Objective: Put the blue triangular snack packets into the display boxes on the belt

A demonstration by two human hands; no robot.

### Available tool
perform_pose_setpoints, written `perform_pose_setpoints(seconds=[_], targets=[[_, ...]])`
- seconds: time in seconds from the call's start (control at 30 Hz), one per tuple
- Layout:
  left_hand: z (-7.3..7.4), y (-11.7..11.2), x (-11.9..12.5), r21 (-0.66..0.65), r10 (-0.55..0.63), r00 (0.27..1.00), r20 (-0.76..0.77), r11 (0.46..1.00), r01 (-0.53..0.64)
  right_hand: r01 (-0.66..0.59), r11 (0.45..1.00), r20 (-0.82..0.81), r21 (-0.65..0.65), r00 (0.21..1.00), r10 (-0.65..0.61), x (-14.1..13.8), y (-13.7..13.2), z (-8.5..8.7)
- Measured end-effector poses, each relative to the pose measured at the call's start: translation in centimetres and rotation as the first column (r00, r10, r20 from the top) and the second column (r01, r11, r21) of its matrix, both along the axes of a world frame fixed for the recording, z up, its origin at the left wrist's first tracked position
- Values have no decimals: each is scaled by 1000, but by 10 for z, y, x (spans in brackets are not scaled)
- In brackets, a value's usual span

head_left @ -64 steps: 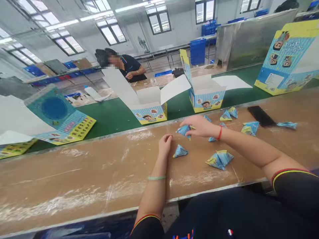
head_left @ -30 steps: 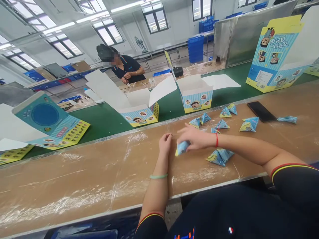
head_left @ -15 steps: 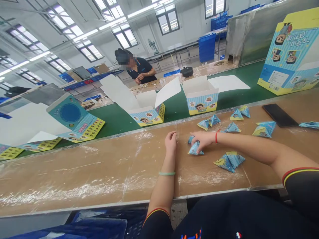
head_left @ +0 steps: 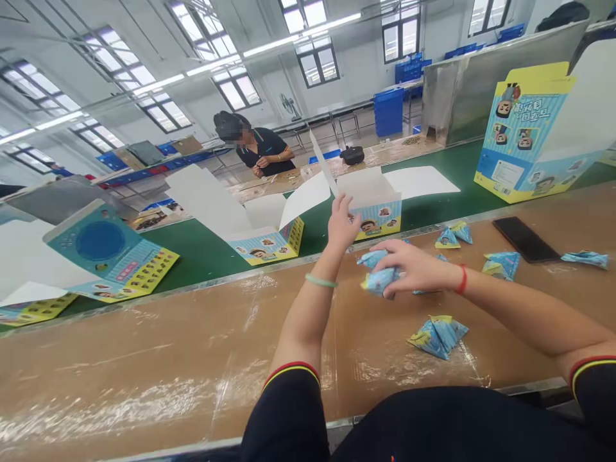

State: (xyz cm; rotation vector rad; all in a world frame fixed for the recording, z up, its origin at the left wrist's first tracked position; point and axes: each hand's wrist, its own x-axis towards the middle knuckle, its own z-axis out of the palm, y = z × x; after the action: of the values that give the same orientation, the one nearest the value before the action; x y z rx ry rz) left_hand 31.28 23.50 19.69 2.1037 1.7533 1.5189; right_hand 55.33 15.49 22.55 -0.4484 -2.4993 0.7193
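Note:
My left hand [head_left: 342, 223] reaches to the near left corner of an open carton [head_left: 378, 217] with blue stripes and cartoon pictures. Its thumb stands apart from the fingers, whose tips meet the foot of a raised white flap [head_left: 323, 160]; I cannot tell whether they touch it. My right hand [head_left: 416, 264] is closed on two small blue pyramid-shaped packets, one packet [head_left: 373, 258] above the other packet [head_left: 381, 281], held just over the brown tabletop. Below it lies a pair of similar packets [head_left: 440, 335]; more packets [head_left: 453, 235] lie behind it, some partly hidden by the hand.
Another open carton [head_left: 269, 247] and more cartons [head_left: 139, 269] stand leftward on the green strip [head_left: 202, 247]. A tall carton [head_left: 520, 141] stands at the right. A dark phone [head_left: 526, 239] lies on the brown table [head_left: 183, 359]. Across it, another person [head_left: 262, 147] sits working.
My left hand has moved up from the tabletop to the carton, where a white flap now stands raised. My right hand has lifted two packets off the table. The view has shifted slightly.

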Motion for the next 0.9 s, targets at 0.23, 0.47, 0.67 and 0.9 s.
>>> perform_pose_setpoints(seconds=[0.23, 0.47, 0.67, 0.9], targets=[[-6, 42, 47, -49, 16, 996, -90, 999, -21, 586, 773, -651, 243, 689, -318, 65, 22, 53], [-47, -14, 74, 20, 22, 988, -150, 1000, -20, 499, 843, -573, 199, 757, -312, 30, 94, 51], [-54, -19, 83, 56, 8, 988, -154, 998, 0, 496, 860, -440, 117, 802, -403, 47, 122, 33], [-61, -6, 112, 90, 84, 994, -65, 993, -78, 672, 732, -584, 112, 641, -498, 184, 83, 24]])
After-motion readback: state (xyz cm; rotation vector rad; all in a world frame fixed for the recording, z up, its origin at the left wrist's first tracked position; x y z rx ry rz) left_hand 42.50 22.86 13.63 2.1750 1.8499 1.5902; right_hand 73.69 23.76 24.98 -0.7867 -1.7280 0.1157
